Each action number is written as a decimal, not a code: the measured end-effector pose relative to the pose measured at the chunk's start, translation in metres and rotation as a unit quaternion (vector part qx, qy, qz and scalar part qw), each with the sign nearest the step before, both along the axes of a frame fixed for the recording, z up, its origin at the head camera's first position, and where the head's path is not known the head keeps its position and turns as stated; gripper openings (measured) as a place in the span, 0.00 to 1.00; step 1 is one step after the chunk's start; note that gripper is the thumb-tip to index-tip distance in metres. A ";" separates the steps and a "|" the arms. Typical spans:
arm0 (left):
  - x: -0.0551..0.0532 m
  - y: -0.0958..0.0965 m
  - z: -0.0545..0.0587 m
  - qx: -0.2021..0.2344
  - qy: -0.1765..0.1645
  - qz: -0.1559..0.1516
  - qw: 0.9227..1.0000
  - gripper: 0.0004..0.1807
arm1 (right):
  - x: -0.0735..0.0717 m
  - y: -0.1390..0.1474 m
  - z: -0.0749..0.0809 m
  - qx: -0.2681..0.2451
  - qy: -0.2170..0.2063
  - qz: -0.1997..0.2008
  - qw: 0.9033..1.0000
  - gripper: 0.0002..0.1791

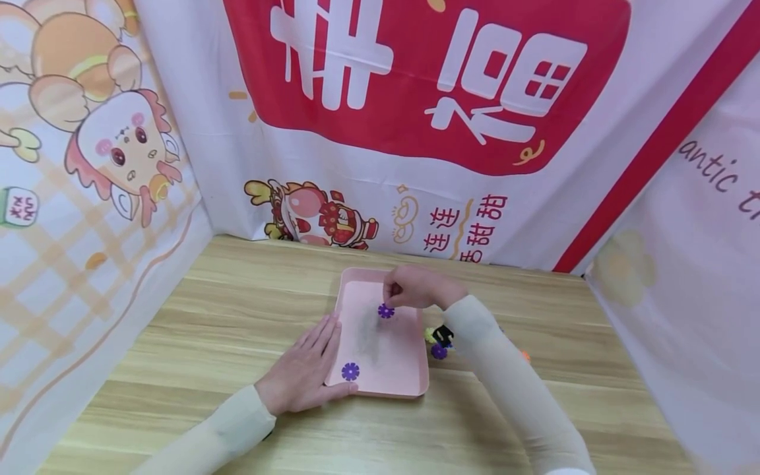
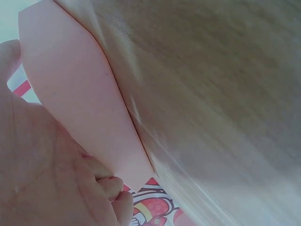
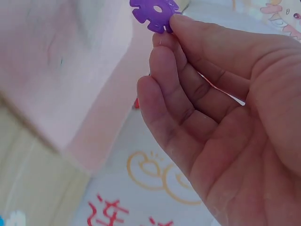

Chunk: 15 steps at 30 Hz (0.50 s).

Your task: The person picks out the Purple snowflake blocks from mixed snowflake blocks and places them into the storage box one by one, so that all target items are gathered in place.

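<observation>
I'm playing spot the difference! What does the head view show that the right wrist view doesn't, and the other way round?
Only the head view shows the left hand touching the pink tray and the loose purple flower lying there.

Only the right wrist view shows the palm.

Both show the right hand pinching another purple flower, and the tray.

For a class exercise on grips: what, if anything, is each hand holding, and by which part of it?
The right hand pinches a purple notched disc by its edge. The left hand just rests against the pink tray at its near left corner.
</observation>
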<state>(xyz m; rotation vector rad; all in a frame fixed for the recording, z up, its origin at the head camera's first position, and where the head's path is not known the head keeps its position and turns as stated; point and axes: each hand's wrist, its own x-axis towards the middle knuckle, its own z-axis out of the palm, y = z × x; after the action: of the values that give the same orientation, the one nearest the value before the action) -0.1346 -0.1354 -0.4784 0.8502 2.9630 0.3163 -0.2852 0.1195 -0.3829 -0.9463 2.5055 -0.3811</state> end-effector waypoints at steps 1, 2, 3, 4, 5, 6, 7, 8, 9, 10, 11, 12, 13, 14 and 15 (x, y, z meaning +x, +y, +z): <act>0.000 0.000 0.000 0.000 -0.001 0.000 1.000 0.61 | 0.001 -0.005 -0.002 -0.003 0.002 0.003 1.000 0.06; 0.000 0.000 0.000 0.000 -0.002 0.001 1.000 0.62 | 0.001 -0.009 -0.004 -0.004 0.005 0.005 1.000 0.06; 0.000 0.000 0.000 0.000 0.000 0.000 1.000 0.62 | 0.002 -0.013 -0.006 -0.004 0.008 0.007 1.000 0.06; 0.000 0.000 0.000 0.000 0.002 -0.001 1.000 0.62 | 0.003 -0.017 -0.008 -0.001 0.011 0.008 1.000 0.06; 0.000 0.000 0.000 0.002 0.004 -0.001 1.000 0.62 | 0.004 -0.021 -0.011 0.002 0.015 0.010 1.000 0.06; 0.000 0.000 0.000 0.001 0.006 -0.002 1.000 0.62 | 0.004 -0.024 -0.015 0.002 0.019 0.014 1.000 0.06; 0.000 0.000 0.000 0.001 0.010 -0.004 1.000 0.62 | 0.004 -0.028 -0.018 0.000 0.021 0.017 1.000 0.07; 0.000 0.000 -0.001 0.001 0.014 -0.005 1.000 0.62 | 0.005 -0.030 -0.022 -0.001 0.021 0.019 1.000 0.07; 0.000 0.000 -0.001 0.002 0.017 -0.007 1.000 0.62 | 0.005 -0.033 -0.025 -0.003 0.020 0.023 1.000 0.07; 0.000 0.000 -0.001 0.002 0.019 -0.007 1.000 0.62 | 0.006 -0.034 -0.029 -0.008 0.014 0.024 1.000 0.07; 0.000 0.000 -0.001 0.002 0.019 -0.008 1.000 0.62 | 0.006 -0.036 -0.033 -0.016 0.002 0.022 1.000 0.07; 0.000 -0.001 -0.001 0.001 0.020 -0.008 1.000 0.62 | 0.007 -0.037 -0.036 -0.023 -0.012 0.016 1.000 0.06; 0.000 -0.001 -0.001 0.001 0.020 -0.008 1.000 0.62 | 0.008 -0.039 -0.039 -0.029 -0.025 0.010 0.999 0.06; 0.000 -0.001 -0.001 0.001 0.019 -0.009 1.000 0.62 | 0.009 -0.040 -0.043 -0.032 -0.036 0.004 0.999 0.06; 0.001 -0.001 0.000 0.001 0.018 -0.009 1.000 0.62 | 0.010 -0.041 -0.045 -0.037 -0.048 -0.002 0.998 0.06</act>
<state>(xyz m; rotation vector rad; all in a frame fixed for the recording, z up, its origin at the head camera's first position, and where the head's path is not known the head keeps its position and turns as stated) -0.1341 -0.1368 -0.4786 0.8906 2.9867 0.3061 -0.2755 0.0781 -0.4282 -0.9294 2.4221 -0.5125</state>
